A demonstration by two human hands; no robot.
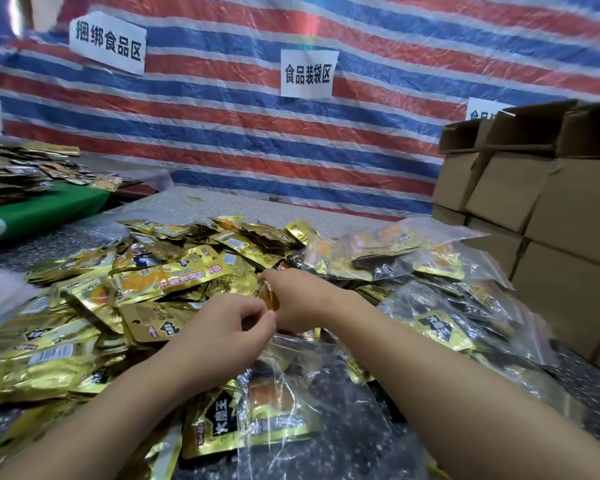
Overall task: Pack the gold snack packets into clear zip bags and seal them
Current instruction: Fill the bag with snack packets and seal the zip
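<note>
A large loose heap of gold snack packets [125, 299] covers the speckled table [361, 427] ahead and to my left. In front of me lies a clear zip bag [291, 368] with a few gold packets [257, 420] inside, its mouth raised toward my hands. My left hand [229, 327] pinches the bag's upper edge with curled fingers. Touching it on the right, my right hand [295, 299] grips a small orange-gold packet [269, 296] at the bag's mouth. Whether the zip is closed is hidden by my hands.
Several filled clear zip bags [426, 306] lie piled at the right. Stacked cardboard boxes [551, 216] wall off the right side. A green board [49, 209] with more packets sits at far left. A striped tarp [291, 140] with paper signs hangs behind.
</note>
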